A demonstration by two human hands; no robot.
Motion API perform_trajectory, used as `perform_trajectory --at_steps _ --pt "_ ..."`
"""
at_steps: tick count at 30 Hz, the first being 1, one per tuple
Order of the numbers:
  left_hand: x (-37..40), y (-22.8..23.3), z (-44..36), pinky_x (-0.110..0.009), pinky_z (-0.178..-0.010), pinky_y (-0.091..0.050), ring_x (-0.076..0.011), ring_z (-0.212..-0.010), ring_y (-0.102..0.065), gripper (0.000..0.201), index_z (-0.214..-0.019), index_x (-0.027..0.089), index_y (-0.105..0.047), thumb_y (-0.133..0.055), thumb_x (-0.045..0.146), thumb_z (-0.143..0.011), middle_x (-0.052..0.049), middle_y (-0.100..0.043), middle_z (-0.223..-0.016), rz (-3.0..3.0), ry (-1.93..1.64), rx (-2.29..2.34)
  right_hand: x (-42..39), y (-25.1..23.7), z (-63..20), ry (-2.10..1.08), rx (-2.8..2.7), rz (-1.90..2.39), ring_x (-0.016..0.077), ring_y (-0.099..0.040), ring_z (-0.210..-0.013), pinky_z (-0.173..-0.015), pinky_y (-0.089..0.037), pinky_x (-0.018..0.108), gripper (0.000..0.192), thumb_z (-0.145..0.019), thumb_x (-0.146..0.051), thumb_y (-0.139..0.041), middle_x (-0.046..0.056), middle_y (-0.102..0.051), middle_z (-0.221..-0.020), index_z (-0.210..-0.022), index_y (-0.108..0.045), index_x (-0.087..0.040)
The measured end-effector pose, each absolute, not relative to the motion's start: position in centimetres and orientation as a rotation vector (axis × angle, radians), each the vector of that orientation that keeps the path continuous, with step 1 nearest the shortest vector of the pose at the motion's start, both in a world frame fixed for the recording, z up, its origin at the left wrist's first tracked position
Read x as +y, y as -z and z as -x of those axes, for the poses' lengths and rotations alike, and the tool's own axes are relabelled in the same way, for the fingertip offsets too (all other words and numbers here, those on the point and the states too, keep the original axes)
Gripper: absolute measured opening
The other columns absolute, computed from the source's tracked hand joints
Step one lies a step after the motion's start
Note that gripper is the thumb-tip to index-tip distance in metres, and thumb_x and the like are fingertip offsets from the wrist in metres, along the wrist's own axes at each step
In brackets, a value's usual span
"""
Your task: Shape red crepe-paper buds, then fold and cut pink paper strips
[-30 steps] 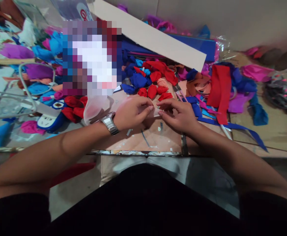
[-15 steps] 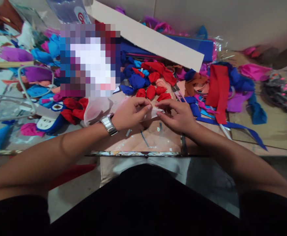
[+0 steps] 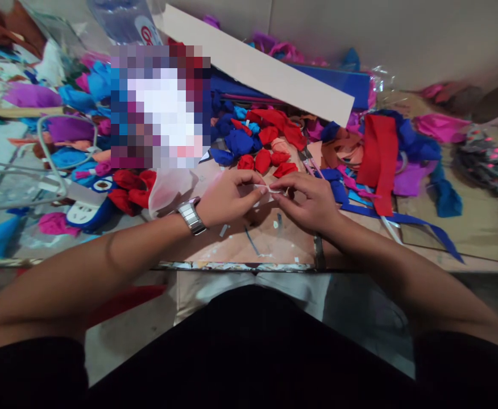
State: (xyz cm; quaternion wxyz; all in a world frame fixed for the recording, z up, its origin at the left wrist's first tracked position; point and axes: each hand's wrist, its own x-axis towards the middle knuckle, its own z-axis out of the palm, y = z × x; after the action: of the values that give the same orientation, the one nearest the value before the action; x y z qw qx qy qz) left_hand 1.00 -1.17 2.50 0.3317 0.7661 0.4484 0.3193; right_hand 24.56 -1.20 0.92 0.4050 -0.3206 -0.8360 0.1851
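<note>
— What sits between the hands?
— A small pale strip of thin material [image 3: 269, 190], over the brown cardboard work surface [image 3: 270, 241]. The left hand [image 3: 227, 197] and right hand [image 3: 311, 199] each pinch one end, fingertips closed.
— Beyond them?
— Red rolled fabric pieces [image 3: 270, 161], just past the fingers.

A low tabletop [image 3: 445, 236] of brown board is seen, and most of it is covered with scraps of coloured cloth. Small red bundles [image 3: 270, 160] are gathered near blue ones [image 3: 238, 141] at the middle, while a long pale board [image 3: 257, 65] is laid slantwise across the back. A folded red strip [image 3: 379, 150] is spread to the right (beside purple and blue scraps).
</note>
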Motion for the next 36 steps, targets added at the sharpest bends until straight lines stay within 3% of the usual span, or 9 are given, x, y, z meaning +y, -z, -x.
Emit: perform_trajectory --at_steps 20,36 --pt "-1.53 -2.65 -1.29 -0.028 -0.069 -0.051 -0.0174 -0.074 -0.068 0.031 -0.089 0.017 -0.079 -0.067 0.046 -0.092 -0.004 -0.078 -0.082 -1.954 -0.861 1.149 -1.37 -0.83 -24.60 -0.395 -2.096 0.820 0.0175 -0.074 -0.078 -0.071 -0.058 0.030 0.009 -0.098 -0.026 -0.072 0.003 -0.081 -0.093 -0.104 -0.078 -0.025" --pt "-1.62 -2.96 -1.38 -0.028 -0.070 -0.053 -0.0171 -0.073 -0.069 0.029 -0.088 0.017 -0.080 -0.069 0.043 -0.093 -0.004 -0.079 -0.081 -1.931 -0.886 1.108 -1.13 -0.72 -24.81 -0.275 -2.131 0.728 0.0219 -0.079 -0.096 -0.088 -0.063 0.037 0.011 -0.099 -0.025 -0.073 0.005 -0.082 -0.100 -0.108 -0.079 -0.028"
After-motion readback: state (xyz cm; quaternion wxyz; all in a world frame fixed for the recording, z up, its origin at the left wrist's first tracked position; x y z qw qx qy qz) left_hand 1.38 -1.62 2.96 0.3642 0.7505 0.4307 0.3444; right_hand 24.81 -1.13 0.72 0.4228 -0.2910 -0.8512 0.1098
